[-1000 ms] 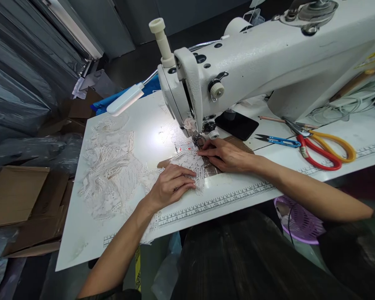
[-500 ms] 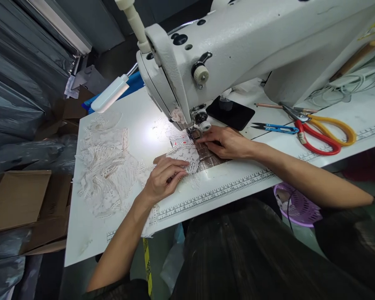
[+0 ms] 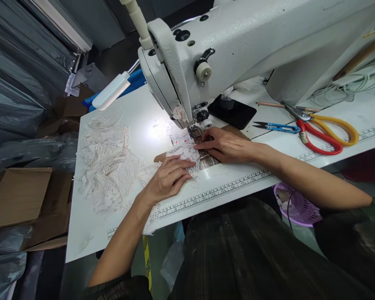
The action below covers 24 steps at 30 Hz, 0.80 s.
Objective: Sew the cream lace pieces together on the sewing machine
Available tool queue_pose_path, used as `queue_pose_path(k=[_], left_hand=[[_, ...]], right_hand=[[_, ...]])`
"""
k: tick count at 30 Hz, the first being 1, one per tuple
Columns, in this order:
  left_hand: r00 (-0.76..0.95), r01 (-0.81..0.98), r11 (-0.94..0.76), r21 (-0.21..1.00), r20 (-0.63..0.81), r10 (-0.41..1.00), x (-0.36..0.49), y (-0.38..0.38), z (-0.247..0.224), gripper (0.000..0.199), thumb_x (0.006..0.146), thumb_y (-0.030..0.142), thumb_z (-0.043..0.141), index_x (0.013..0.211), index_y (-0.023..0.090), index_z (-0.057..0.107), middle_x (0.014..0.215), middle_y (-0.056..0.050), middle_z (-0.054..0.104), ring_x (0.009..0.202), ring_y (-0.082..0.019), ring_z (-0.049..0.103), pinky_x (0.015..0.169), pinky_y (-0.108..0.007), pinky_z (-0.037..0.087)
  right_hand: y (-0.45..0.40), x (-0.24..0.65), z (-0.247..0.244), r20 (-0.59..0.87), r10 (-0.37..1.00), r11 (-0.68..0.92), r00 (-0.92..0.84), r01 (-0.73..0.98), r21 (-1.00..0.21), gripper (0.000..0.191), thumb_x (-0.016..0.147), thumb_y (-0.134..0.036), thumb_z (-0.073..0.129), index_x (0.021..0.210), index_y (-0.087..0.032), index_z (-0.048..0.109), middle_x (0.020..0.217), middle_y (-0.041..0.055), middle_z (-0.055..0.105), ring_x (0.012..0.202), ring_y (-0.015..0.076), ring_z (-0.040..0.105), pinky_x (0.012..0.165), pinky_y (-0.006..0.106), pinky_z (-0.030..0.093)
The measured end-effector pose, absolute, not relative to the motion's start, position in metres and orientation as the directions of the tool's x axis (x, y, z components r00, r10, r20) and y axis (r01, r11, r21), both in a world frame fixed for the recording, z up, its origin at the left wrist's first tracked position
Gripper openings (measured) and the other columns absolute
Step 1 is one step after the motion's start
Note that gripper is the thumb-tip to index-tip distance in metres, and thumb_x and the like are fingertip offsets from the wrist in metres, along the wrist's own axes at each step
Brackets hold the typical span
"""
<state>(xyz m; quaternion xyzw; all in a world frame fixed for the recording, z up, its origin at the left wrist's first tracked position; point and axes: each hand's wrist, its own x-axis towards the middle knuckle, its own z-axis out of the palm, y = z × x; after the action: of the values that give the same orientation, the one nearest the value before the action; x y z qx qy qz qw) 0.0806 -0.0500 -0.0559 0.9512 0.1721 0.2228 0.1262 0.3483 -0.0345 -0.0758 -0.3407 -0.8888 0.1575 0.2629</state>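
Observation:
A piece of white lace (image 3: 184,152) lies under the presser foot (image 3: 195,132) of a white sewing machine (image 3: 171,71). My left hand (image 3: 168,179) rests on the lace's near part, fingers stretched out and lying flat. To the right of the foot, my right hand (image 3: 226,146) touches the lace's right edge with an outstretched index finger; its other fingers are bent, and the thumb is partly hidden. Beneath that hand is a brownish, shiny plate (image 3: 208,161). More bunched lace (image 3: 109,166) spreads over the table's left side, a strip hanging over the front edge.
Behind my right hand lies a black phone (image 3: 233,111). Blue thread snips (image 3: 276,127) and red-and-yellow-handled scissors (image 3: 325,133) lie to the right. A ruler strip (image 3: 212,193) runs along the table's front. A lamp (image 3: 111,91) shines from the left; cardboard boxes (image 3: 18,196) stand beside the table.
My right hand's index finger has moved from beside the presser foot down onto the lace edge. My left fingers have flattened and shifted slightly right over the lace.

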Motion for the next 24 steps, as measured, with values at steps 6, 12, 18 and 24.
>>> queue_pose_path(k=[6,12,18,24], left_hand=[[0.838,0.275,-0.911,0.308,0.388,0.384,0.08,-0.05,-0.056,0.006,0.091,0.015,0.062,0.089,0.02,0.059,0.112,-0.005,0.073,0.104,-0.016,0.069,0.104,-0.044,0.05],[0.836,0.287,-0.9,0.329,0.372,0.403,0.078,-0.049,-0.058,0.004,0.092,0.017,0.062,0.09,0.02,0.061,0.113,-0.005,0.073,0.105,-0.016,0.069,0.105,-0.045,0.048],[0.821,0.27,-0.896,0.352,0.402,0.406,0.079,-0.05,-0.058,0.003,0.09,0.017,0.065,0.09,0.02,0.062,0.111,-0.005,0.074,0.104,-0.016,0.07,0.108,-0.046,0.046],[0.755,0.293,-0.882,0.37,0.477,0.451,0.073,-0.046,-0.051,0.02,0.087,0.029,0.07,0.104,0.02,0.064,0.113,-0.007,0.073,0.106,-0.02,0.069,0.102,-0.048,0.05]], right_hand=[[-0.04,0.359,-0.063,0.31,0.693,0.686,-0.651,0.464,-0.56,0.037,0.094,-0.02,0.047,0.123,-0.023,0.07,0.107,0.0096,0.064,0.097,0.0189,0.059,0.088,0.034,0.048],[-0.051,0.353,-0.061,0.248,0.662,0.716,-0.708,0.499,-0.488,0.038,0.091,-0.022,0.051,0.123,-0.029,0.069,0.113,0.0095,0.063,0.106,0.0243,0.055,0.093,0.043,0.045],[-0.053,0.348,-0.065,0.239,0.665,0.726,-0.707,0.538,-0.427,0.038,0.091,-0.021,0.051,0.123,-0.029,0.069,0.115,0.0112,0.061,0.106,0.0263,0.054,0.091,0.046,0.045],[-0.055,0.347,-0.063,0.242,0.678,0.711,-0.694,0.536,-0.455,0.036,0.09,-0.018,0.053,0.12,-0.027,0.071,0.113,0.0122,0.06,0.106,0.0274,0.053,0.09,0.047,0.045]])
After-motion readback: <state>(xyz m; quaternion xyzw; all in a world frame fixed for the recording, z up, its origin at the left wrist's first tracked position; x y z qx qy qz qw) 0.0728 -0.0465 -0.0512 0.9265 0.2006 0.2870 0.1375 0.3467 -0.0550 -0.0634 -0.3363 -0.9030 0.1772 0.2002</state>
